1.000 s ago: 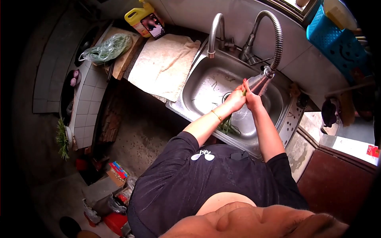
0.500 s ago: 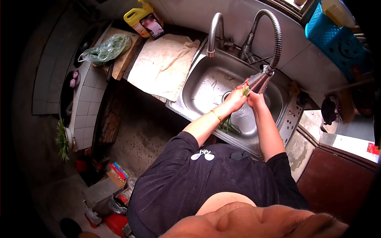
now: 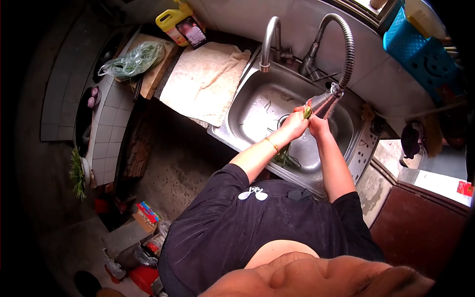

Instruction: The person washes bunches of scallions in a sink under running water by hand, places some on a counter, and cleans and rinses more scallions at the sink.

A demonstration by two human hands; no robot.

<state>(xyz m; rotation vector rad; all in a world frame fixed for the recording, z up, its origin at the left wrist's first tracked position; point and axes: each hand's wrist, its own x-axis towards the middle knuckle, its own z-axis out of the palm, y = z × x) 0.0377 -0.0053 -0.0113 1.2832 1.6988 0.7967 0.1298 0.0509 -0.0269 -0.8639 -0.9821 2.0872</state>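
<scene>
My left hand (image 3: 296,123) is closed around a bunch of scallions (image 3: 308,113), whose pale ends stick out above the fist. Long green leaves (image 3: 287,158) hang below my left wrist into the metal sink (image 3: 247,111). Close beside it, my right hand (image 3: 319,126) has its fingers bent at the stalk ends; they are partly hidden. A spring-neck faucet (image 3: 349,44) arches over, its nozzle (image 3: 337,90) pointing at both hands. What looks like a cone of water reaches the fingers. Loose green bits lie on the sink bottom.
A second faucet (image 3: 269,44) stands behind the sink. Left of it lie a beige cloth (image 3: 205,81), a phone (image 3: 191,32) against a yellow jug (image 3: 168,20), and a bag of greens (image 3: 136,59). A blue basket (image 3: 420,54) hangs at right.
The view has shifted very slightly. Both hands stay at nearly the same spot under the nozzle, still on the scallions.
</scene>
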